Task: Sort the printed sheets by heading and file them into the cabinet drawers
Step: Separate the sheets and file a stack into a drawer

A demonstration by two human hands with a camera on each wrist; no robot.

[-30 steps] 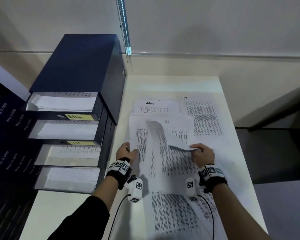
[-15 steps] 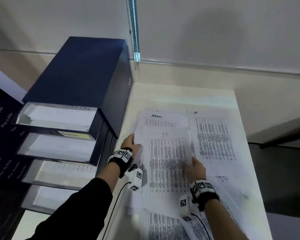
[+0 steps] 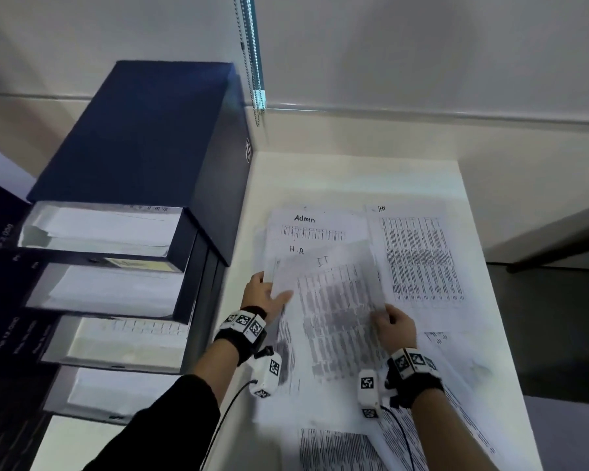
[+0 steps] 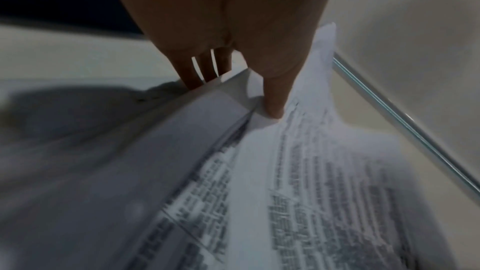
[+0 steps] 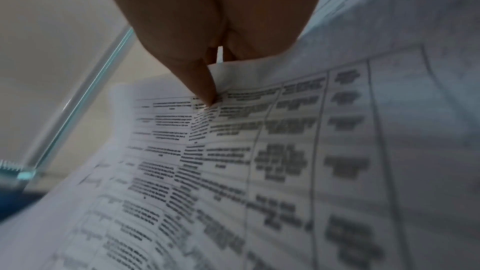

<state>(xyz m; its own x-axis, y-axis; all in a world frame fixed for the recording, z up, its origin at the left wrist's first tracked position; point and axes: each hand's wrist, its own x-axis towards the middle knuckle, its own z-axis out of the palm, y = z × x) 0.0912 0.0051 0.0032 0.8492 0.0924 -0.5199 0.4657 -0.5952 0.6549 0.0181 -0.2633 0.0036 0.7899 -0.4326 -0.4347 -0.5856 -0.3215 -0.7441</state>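
Observation:
A printed sheet headed IT (image 3: 334, 297) hangs tilted above the paper pile on the white table (image 3: 354, 175). My left hand (image 3: 267, 294) pinches its left edge, thumb on top (image 4: 271, 100) and fingers underneath. At the sheet's right edge my right hand (image 3: 390, 321) pinches it, thumb on the print (image 5: 205, 89). Below it lie a sheet headed Admin (image 3: 306, 227), one headed H.R (image 3: 296, 250) and one headed HR (image 3: 419, 260). The dark blue cabinet (image 3: 143, 130) stands to the left with several drawers pulled out; the top drawer (image 3: 99, 229) and second drawer (image 3: 109, 290) hold white sheets.
More printed sheets (image 3: 337, 447) spread over the table's near end. A blind cord (image 3: 252, 52) hangs at the back corner beside the cabinet. The table's right edge (image 3: 483, 300) drops to a dark floor. A yellow label (image 3: 140, 265) marks the top drawer's front.
The IT sheet, flat on the pile half a second ago, is now raised and tilted between both hands. The H.R heading beneath it has come into sight.

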